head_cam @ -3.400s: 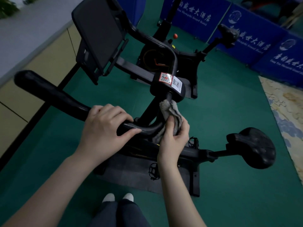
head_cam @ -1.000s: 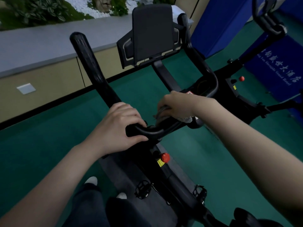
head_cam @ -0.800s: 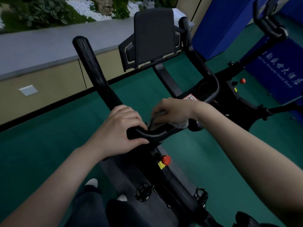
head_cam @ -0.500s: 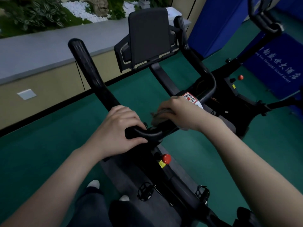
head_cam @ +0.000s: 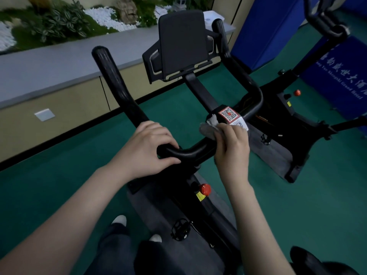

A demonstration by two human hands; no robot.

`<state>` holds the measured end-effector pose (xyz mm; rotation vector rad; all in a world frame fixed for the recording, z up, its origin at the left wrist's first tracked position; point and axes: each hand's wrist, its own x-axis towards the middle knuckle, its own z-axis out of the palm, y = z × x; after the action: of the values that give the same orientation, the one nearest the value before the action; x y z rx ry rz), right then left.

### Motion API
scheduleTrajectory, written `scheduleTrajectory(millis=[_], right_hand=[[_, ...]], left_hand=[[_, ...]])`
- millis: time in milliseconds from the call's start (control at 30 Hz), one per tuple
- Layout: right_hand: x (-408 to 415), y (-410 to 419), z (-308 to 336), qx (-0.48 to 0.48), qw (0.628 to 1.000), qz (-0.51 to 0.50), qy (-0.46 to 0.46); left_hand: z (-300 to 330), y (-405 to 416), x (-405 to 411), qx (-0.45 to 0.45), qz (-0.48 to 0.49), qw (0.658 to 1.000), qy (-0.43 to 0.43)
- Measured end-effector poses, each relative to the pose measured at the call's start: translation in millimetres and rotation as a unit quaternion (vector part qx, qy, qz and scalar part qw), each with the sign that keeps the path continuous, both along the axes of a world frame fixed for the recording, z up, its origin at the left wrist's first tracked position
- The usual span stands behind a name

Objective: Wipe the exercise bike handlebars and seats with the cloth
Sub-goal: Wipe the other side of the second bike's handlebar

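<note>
Two hands share the handlebar [head_cam: 186,152] — the left hand [head_cam: 147,147] clenches the bar to steady it, the right hand [head_cam: 231,143] grasps the grey cloth [head_cam: 208,128] against the stem clamp to wipe.

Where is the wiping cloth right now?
In the head view, the grey cloth sits right of centre, held by the right hand against the handlebar, just below the QR sticker.

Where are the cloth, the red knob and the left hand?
cloth [head_cam: 208,129]: head view, bunched grey part.
red knob [head_cam: 205,189]: head view, its cap.
left hand [head_cam: 148,148]: head view, back of hand.
</note>
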<state>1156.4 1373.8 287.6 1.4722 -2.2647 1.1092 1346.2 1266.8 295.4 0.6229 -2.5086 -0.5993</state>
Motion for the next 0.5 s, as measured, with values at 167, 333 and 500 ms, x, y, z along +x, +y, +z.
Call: scheduleTrajectory(millis=[167, 333, 500], right_hand=[[20.6, 11.6, 6.9, -0.043, 0.992, 0.031, -0.112], [29.5, 10.1, 17.0, -0.068, 0.978, 0.011, -0.198], [48.0, -4.0, 31.1, -0.07, 0.974, 0.038, -0.213]], left_hand=[[3.4, 4.1, 0.8, -0.008, 0.003, 1.0, -0.004], [11.7, 15.8, 13.3, -0.021, 0.013, 0.999, 0.021], [8.4, 29.7, 55.5, -0.016, 0.073, 0.997, 0.025]])
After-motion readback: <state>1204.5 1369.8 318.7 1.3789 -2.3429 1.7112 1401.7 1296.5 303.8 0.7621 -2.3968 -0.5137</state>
